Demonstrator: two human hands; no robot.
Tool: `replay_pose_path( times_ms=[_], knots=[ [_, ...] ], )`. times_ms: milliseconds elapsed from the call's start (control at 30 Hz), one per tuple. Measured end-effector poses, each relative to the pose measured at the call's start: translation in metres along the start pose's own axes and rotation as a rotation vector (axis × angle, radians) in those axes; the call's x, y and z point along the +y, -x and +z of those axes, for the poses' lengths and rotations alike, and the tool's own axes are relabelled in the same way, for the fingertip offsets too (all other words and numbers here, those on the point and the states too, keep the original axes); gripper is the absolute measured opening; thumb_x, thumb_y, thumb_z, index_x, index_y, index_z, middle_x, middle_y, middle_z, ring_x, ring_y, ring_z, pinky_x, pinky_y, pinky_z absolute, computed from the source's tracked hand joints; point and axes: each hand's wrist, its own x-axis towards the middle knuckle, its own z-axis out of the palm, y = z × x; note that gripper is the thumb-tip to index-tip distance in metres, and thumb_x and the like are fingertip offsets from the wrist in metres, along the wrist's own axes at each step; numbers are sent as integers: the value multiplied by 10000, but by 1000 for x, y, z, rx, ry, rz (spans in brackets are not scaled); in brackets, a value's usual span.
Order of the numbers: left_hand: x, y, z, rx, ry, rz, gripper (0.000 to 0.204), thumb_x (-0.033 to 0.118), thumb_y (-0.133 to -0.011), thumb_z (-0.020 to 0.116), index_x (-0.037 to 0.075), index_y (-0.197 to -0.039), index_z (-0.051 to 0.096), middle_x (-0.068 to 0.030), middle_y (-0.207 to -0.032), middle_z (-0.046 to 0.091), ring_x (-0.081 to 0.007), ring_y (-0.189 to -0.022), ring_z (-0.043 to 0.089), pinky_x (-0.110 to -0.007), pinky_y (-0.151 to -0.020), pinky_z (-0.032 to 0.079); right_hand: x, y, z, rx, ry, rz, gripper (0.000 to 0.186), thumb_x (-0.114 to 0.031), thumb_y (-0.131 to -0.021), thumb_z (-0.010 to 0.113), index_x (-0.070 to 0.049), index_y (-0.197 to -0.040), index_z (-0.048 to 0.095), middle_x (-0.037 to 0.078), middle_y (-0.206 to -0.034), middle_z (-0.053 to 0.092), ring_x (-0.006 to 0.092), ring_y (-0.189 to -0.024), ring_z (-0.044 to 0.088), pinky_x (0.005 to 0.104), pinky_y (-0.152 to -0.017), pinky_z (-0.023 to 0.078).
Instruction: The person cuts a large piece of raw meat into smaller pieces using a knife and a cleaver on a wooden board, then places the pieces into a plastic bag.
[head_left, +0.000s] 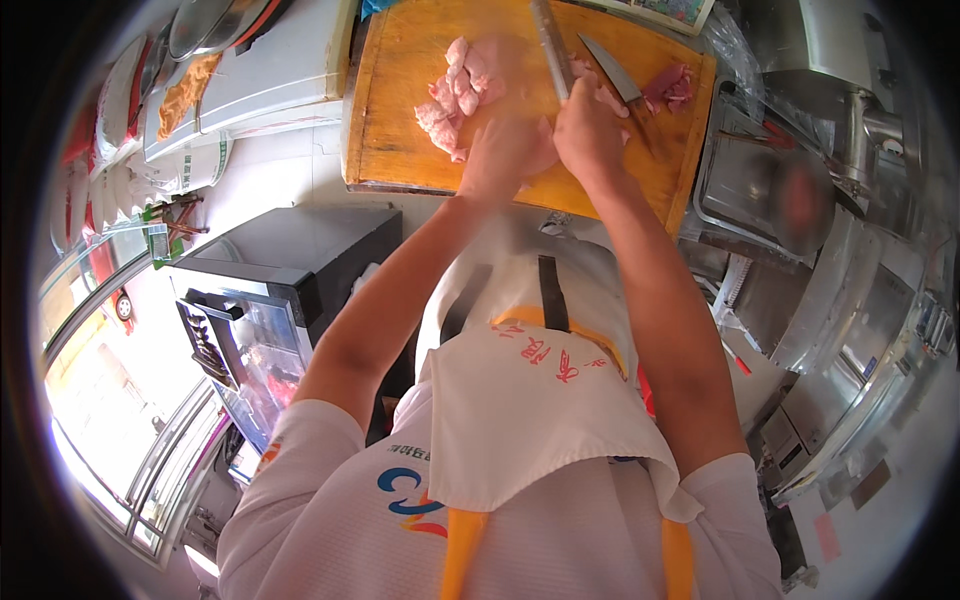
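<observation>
My right hand (588, 128) is closed around a kitchen knife (551, 48), whose blade points away from me and shows nearly edge-on. To its left, my left hand (500, 158) lies low over the wooden cutting board (390, 60), against a pale pink piece of raw meat (543, 152); its fingers are smeared by a blur. Pale raw meat chunks (455, 98) sit in a heap on the board's left half. Right of the blade lies a second, pointed knife (612, 70), its dark handle toward me. Beside that is a darker red piece of meat (672, 90).
A grey-white counter (270, 85) stands left of the board, with pan lids (205, 25) on it. Metal trays (745, 185) and steel equipment crowd the right. Below left is a dark-framed cabinet (290, 260) with a glass front. Clear plastic wrap (735, 60) hangs by the board's far right corner.
</observation>
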Motion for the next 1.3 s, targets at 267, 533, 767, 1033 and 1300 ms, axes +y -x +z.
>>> replay_pose_path(
  times_ms=[267,533,767,1033,1300],
  knots=[
    [-32,-14,44,508,300,-5,176,77,-905,680,38,-1075,658,-151,-993,673,-386,-986,627,-463,-841,526,-35,80,-71,-201,-23,148,317,-89,-1012,555,31,-1267,410,315,-903,673,550,-845,645,620,-699,491],
    [-41,1,59,540,-2,179,425,-3,-830,608,49,-1252,605,-116,-1175,597,-363,-1081,518,-479,-930,396,-27,134,-37,-380,17,260,277,-67,-999,564,68,-1188,414,310,-825,670,526,-773,661,598,-679,520],
    [-49,-20,54,496,49,249,337,63,-854,665,23,-1186,623,-130,-1073,613,-376,-1011,533,-464,-893,425,-28,85,-6,-280,62,100,270,-60,-1001,565,103,-1175,437,363,-932,662,530,-853,669,590,-731,529],
    [-47,-12,68,447,-153,241,254,121,-857,674,71,-1105,647,-127,-1023,605,-361,-1008,546,-481,-884,434,-26,11,15,-145,-41,131,239,-90,-975,599,61,-1124,490,307,-956,707,525,-881,677,581,-774,538],
    [-32,-16,40,537,365,-25,209,102,-985,613,59,-1187,645,-140,-1072,692,-372,-967,647,-452,-860,520,-5,45,-47,47,-212,45,280,-99,-1007,610,34,-1229,505,301,-998,675,509,-918,651,548,-773,492]
  ],
)
